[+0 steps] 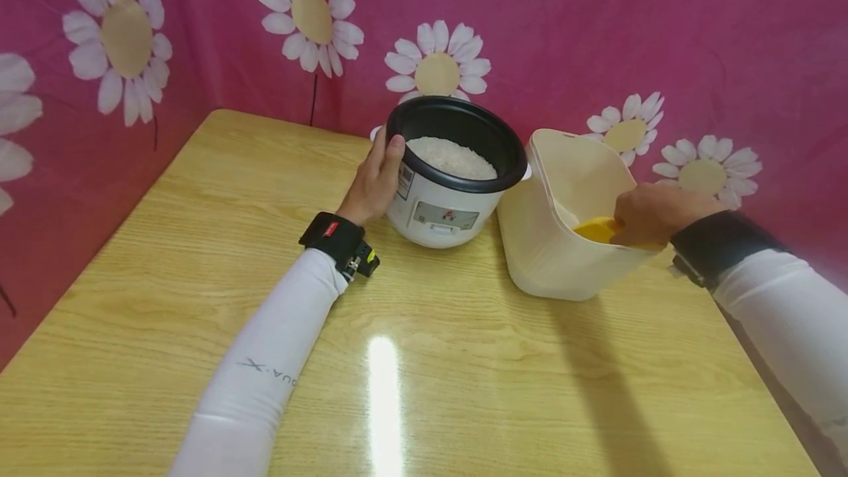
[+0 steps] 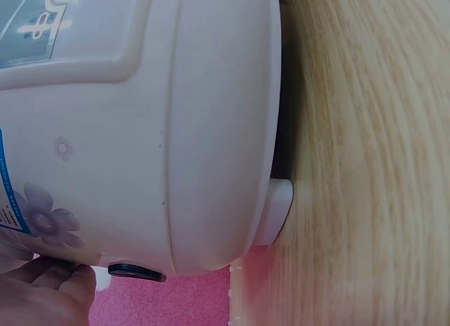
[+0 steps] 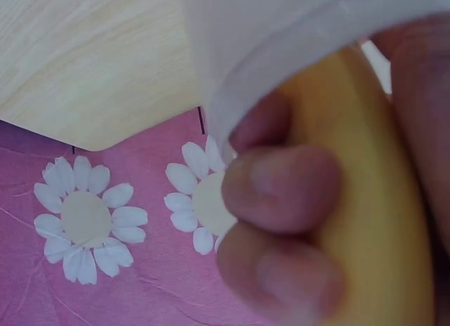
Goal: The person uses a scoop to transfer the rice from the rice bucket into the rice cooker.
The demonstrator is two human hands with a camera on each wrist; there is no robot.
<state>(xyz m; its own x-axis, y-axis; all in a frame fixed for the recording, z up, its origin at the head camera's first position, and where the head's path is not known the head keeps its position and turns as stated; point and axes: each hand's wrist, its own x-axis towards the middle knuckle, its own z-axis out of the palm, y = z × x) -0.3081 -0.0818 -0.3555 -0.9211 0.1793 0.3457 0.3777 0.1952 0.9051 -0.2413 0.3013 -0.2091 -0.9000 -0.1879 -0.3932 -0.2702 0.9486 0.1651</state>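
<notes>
A white rice cooker (image 1: 433,223) has a black inner pot (image 1: 508,147) with white rice (image 1: 450,157) in it. My left hand (image 1: 374,182) holds the cooker's left side, thumb by the rim and fingers reaching behind. In the left wrist view the cooker's white body (image 2: 218,129) fills much of the picture, and the hand (image 2: 49,291) shows at its side. My right hand (image 1: 652,210) grips a yellow scoop (image 1: 595,230) by its handle at the cream bin (image 1: 563,263). The scoop's front end is hidden inside. In the right wrist view, fingers (image 3: 281,192) curl round the yellow handle (image 3: 373,192).
The cooker and the bin stand side by side on a wooden table (image 1: 464,374) near its back edge. Behind them hangs a pink cloth (image 1: 550,28) with white flowers. A bright light reflection crosses the tabletop in front.
</notes>
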